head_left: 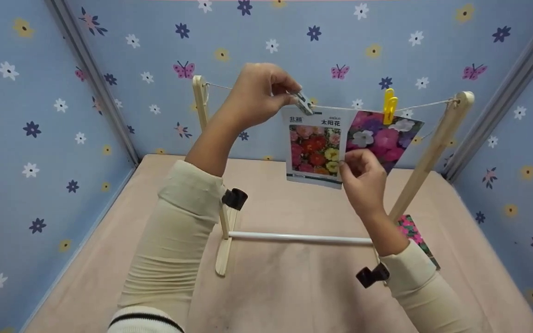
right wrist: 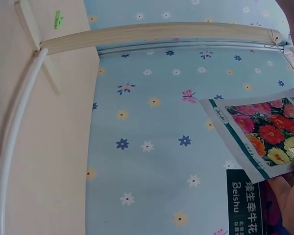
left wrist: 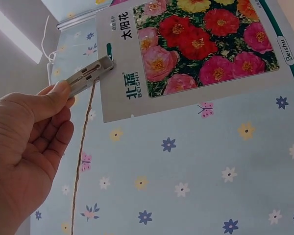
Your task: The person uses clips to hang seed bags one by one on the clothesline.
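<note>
My left hand [head_left: 264, 95] pinches a grey clothespin [left wrist: 90, 74] between thumb and fingers. The clothespin's tip is at the top edge of a white seed packet [head_left: 315, 150] with red, pink and yellow flowers, right at the string [head_left: 340, 108]. With thumb and fingers my right hand [head_left: 364, 182] pinches that packet's right edge, low down. Just right of it a second seed packet [head_left: 387, 138], with pink and purple flowers, hangs tilted from the string under a yellow clothespin [head_left: 389, 108]. The white packet partly overlaps it in the head view.
The string runs between two wooden posts [head_left: 433, 150], joined low down by a white rod [head_left: 299, 237]. Another flower packet [head_left: 417, 236] lies on the table [head_left: 285, 282] at the right, behind my forearm. A green clothespin [right wrist: 58, 19] shows in the right wrist view.
</note>
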### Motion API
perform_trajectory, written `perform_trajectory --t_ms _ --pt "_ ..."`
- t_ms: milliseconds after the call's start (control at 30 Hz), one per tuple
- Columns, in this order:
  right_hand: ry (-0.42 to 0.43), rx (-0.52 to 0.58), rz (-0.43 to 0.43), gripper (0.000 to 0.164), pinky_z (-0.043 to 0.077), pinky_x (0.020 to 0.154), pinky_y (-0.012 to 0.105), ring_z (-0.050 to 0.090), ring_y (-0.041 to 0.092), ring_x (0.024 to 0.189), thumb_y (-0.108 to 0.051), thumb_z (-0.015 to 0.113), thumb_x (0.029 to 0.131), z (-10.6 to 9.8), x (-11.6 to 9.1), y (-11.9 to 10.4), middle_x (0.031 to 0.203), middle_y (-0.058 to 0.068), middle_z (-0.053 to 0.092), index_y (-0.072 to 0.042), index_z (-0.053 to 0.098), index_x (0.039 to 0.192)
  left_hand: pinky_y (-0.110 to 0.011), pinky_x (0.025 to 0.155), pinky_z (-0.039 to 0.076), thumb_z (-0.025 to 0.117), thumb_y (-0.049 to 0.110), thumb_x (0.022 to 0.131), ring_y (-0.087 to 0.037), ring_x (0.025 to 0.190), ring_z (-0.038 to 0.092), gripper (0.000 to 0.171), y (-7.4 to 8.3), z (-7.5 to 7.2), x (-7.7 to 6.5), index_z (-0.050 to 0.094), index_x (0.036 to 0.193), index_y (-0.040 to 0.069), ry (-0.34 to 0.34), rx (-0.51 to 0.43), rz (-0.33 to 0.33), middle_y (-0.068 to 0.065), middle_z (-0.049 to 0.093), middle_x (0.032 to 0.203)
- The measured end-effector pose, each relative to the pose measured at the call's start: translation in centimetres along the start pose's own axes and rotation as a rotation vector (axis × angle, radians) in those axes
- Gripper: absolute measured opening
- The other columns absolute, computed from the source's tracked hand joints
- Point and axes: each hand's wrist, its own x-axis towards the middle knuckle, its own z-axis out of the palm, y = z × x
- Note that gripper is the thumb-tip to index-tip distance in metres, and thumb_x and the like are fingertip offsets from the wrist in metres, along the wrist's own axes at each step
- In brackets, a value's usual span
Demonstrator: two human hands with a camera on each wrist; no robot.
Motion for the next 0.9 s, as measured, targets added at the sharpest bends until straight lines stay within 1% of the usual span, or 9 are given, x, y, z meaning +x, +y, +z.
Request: perform_trajectory --t_ms 167,267,367,467,600,700,767,900 --pt "-0.009 0.012 -0.010 0.008 0.044 0.060 0.017 0.055 0.011 0.067 0.013 0.061 0.085 0.1 -0.4 -0.2 0.082 0.022 0.062 0.014 0.060 0.093 -0.017 0.078 0.051 0.070 0.005 0.090 -0.011 0.086 0.065 0.014 0.2 0.2 0.0 0.074 0.102 0.000 -0.007 0.001 -0.021 -0.008 0.071 0.102" --pt "-0.018 0.013 -0.020 0.008 0.044 0.060 0.017 0.055 0.011 0.067 0.013 0.062 0.086 0.1 -0.5 -0.4 0.083 0.023 0.062 0.014 0.060 0.093 -0.019 0.080 0.051 0.070 0.006 0.089 -0.011 0.086 0.064 0.017 0.2 0.1 -0.1 0.074 0.105 0.001 -0.013 0.014 -0.020 -0.008 0.071 0.104" --pt "-0.039 0.014 -0.014 0.008 0.044 0.061 0.017 0.056 0.011 0.068 0.014 0.061 0.086 0.2 -0.6 -0.5 0.084 0.023 0.062 0.014 0.060 0.094 -0.021 0.082 0.050 0.072 0.009 0.089 -0.014 0.089 0.063 0.022 0.2 0.0 -0.2 0.073 0.109 0.002 -0.033 0.039 -0.013 -0.009 0.070 0.106" --pt "-0.063 0.014 -0.006 0.009 0.047 0.063 0.018 0.059 0.011 0.072 0.009 0.064 0.086 0.2 -0.5 1.0 0.086 0.018 0.065 0.010 0.062 0.095 -0.022 0.084 0.049 0.073 0.014 0.089 -0.015 0.091 0.061 0.027 0.1 0.0 -0.3 0.072 0.113 0.002 -0.049 0.055 -0.006 -0.010 0.069 0.107" --pt "-0.081 0.011 -0.006 0.012 0.051 0.068 0.018 0.063 0.009 0.077 0.003 0.069 0.086 0.1 -0.4 3.1 0.088 0.012 0.070 0.005 0.069 0.098 -0.022 0.086 0.048 0.074 0.018 0.089 -0.015 0.093 0.059 0.031 0.0 -0.1 -0.5 0.071 0.116 0.004 -0.057 0.052 -0.011 -0.008 0.069 0.109" --pt "-0.085 0.010 -0.014 0.015 0.052 0.070 0.017 0.065 0.012 0.079 0.002 0.070 0.086 -0.1 -0.4 3.1 0.092 0.012 0.072 0.004 0.072 0.101 -0.023 0.087 0.047 0.074 0.018 0.089 -0.016 0.094 0.059 0.033 0.1 -0.1 -0.5 0.070 0.118 0.004 -0.056 0.050 -0.017 -0.007 0.069 0.110" --pt "-0.087 0.010 -0.026 0.016 0.053 0.071 0.017 0.066 0.014 0.080 0.001 0.070 0.087 -0.2 -0.4 3.2 0.094 0.011 0.072 0.003 0.072 0.102 -0.022 0.086 0.047 0.073 0.020 0.089 -0.015 0.094 0.059 0.032 0.1 0.0 -0.4 0.071 0.117 0.005 -0.056 0.060 -0.030 -0.006 0.069 0.109" --pt "-0.076 -0.023 -0.058 0.015 0.052 0.070 0.015 0.066 0.018 0.081 0.001 0.071 0.086 -0.6 -0.5 3.3 0.093 0.011 0.071 0.002 0.070 0.101 -0.023 0.085 0.047 0.073 0.022 0.090 -0.015 0.093 0.059 0.031 0.4 0.4 -0.3 0.071 0.116 0.005 -0.049 0.090 -0.035 -0.006 0.069 0.109"
